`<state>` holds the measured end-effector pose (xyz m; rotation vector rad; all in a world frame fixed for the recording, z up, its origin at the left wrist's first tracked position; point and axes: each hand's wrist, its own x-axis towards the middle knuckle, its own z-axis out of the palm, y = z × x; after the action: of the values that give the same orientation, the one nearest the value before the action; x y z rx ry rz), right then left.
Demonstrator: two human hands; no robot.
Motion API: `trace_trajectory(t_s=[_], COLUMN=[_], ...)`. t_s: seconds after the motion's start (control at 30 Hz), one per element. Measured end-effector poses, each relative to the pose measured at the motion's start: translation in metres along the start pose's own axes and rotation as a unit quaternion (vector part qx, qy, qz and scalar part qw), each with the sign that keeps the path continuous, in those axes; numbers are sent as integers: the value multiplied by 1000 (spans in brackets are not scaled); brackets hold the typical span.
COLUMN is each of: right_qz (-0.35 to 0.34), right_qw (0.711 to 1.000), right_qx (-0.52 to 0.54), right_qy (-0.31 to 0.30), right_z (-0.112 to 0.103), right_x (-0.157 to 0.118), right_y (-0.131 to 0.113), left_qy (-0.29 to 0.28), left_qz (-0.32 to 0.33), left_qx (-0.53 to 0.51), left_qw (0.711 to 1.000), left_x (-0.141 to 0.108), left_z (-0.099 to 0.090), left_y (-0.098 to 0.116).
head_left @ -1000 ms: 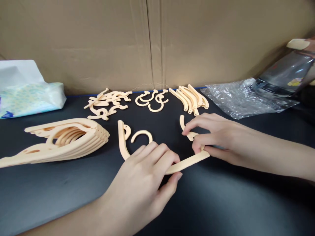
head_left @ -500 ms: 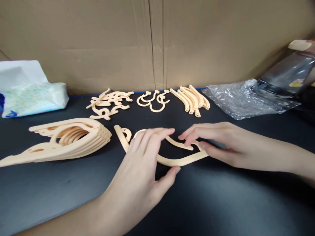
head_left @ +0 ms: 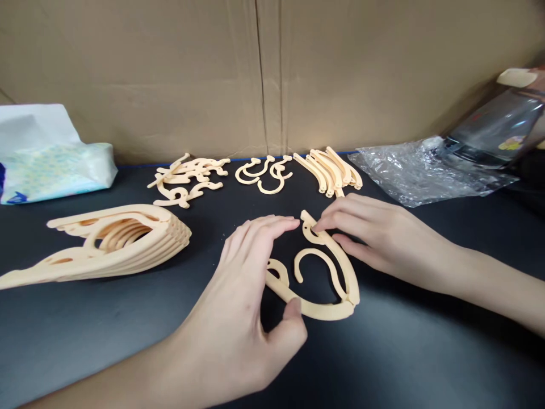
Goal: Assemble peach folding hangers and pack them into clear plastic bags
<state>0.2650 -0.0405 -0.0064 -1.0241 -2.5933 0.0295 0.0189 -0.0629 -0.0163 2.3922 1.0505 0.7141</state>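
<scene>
Head view: the right hand is gripping one arm of a beige hanger between thumb and fingertips, while the left hand is curving open beside the other arm, thumb and fingers spread apart. The hanger is lying on the black table between both hands. Farther out, stacked hangers are resting at left; curved pieces, loose hooks, bars and a plastic bag are lying beyond.
</scene>
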Motion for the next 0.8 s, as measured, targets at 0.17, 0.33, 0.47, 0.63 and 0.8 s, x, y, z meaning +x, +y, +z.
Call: trace_trajectory(t_s=[0.17,0.33,0.47,0.63,0.8], right_qz=[70,25,-2,0,26], right_qw=[997,996,994,998,999], right_qx=[5,85,99,67,14], right_qy=[25,-23,-40,-22,12], right_z=[2,-3,-3,-1,-3], right_x=[-1,-2,-2,-2,-2], right_y=[-8,-21,-26,-19,-2], left_qy=[-30,-36,-47,-51,-120], left_qz=[7,-9,0,41,53], left_qx=[-13,-3,25,74,70], left_qw=[999,999,999,995,989], left_x=[1,-2,-2,1,8], left_z=[1,6,5,1,-11], left_y=[-2,-7,-6,-5,-5])
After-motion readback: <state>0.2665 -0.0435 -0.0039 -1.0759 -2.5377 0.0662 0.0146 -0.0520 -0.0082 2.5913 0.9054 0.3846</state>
